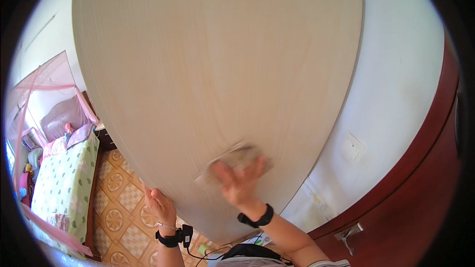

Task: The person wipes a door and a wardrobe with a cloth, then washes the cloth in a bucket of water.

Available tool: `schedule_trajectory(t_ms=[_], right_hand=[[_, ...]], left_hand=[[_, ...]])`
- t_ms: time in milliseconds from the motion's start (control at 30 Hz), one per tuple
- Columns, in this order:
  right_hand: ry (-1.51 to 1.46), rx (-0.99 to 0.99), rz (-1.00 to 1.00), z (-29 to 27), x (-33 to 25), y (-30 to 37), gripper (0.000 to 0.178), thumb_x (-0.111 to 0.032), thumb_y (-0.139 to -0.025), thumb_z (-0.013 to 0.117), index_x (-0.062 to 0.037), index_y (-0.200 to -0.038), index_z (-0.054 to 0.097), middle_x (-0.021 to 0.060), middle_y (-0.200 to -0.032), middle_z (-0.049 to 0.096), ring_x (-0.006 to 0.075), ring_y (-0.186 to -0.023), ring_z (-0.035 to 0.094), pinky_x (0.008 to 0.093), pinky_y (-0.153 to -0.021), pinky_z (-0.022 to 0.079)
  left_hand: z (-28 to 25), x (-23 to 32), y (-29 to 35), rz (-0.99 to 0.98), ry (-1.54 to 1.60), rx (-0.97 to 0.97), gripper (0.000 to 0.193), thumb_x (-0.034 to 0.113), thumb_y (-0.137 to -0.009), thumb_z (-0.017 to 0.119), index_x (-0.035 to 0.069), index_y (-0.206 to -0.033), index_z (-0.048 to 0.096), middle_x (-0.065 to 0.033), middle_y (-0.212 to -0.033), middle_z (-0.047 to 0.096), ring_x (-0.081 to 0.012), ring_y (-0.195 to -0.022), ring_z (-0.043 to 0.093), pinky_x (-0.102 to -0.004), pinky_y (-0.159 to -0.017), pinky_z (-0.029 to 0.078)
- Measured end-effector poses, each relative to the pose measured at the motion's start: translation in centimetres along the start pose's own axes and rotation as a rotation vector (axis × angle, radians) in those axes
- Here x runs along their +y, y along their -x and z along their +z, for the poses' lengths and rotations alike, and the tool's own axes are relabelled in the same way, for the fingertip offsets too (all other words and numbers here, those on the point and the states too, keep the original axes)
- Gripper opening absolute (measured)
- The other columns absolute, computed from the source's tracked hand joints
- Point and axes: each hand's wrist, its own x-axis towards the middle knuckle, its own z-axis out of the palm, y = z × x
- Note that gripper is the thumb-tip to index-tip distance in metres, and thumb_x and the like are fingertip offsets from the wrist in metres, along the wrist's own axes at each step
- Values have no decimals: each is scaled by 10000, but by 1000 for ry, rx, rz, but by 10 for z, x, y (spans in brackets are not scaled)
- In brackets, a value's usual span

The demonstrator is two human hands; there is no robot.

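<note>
A tall, pale wood-grain panel (217, 69) fills the middle of the view, its side edges bowed by the lens. My right hand (240, 183) presses a greyish-beige cloth (242, 155) flat against the lower part of this panel; both hand and cloth are smeared by motion. Lower down, at the panel's left edge, is my left hand (161, 206), thumb toward me and the other fingers at the edge, partly hidden. It appears to grip that edge. Black bands circle both wrists.
A bed (64, 183) with a leaf-patterned cover and pink netting stands at left, beside a dark bedside cabinet (105, 138). Patterned tiles (116, 207) cover the floor. At right are a white wall with a switch plate (353, 147) and a dark red door with a metal handle (349, 237).
</note>
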Motion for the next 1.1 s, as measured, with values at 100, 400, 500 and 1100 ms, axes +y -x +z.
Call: schedule_trajectory(t_ms=[100, 400, 500, 1100], right_hand=[[-8, 10, 280, -33, 44, -37, 590, -155, -859, 492, -84, -1430, 360, 154, -1539, 192, 386, -1424, 129, 593, -1119, 63], [-429, 677, 894, -64, 141, -179, 548, -193, -942, 410, -5, -1445, 296, 232, -1515, 217, 348, -1418, 178, 391, -1143, 163], [-69, 402, 451, -50, 87, -193, 583, -166, -882, 501, -97, -1444, 358, 195, -1521, 237, 350, -1415, 200, 495, -1126, 155], [-32, 208, 110, -74, 157, -186, 539, -107, -870, 449, -79, -1407, 409, 142, -1491, 327, 332, -1386, 266, 522, -1121, 124]], left_hand=[[-5, -4, 0, -106, -16, -64, 726, 578, -969, 271, -36, -1331, 412, -176, -1094, 601, -245, -977, 582, -327, -837, 442], [5, -11, 11, -97, 42, 21, 813, 653, -885, 447, -32, -1321, 410, -115, -858, 629, -188, -720, 577, -308, -634, 456], [10, -4, 6, -120, 60, 46, 855, 678, -851, 485, -39, -1312, 415, -105, -809, 614, -180, -696, 566, -319, -600, 450], [1, -27, 24, -206, 111, -33, 866, 676, -860, 433, -12, -1383, 378, -159, -1130, 588, -254, -1014, 565, -343, -853, 444]])
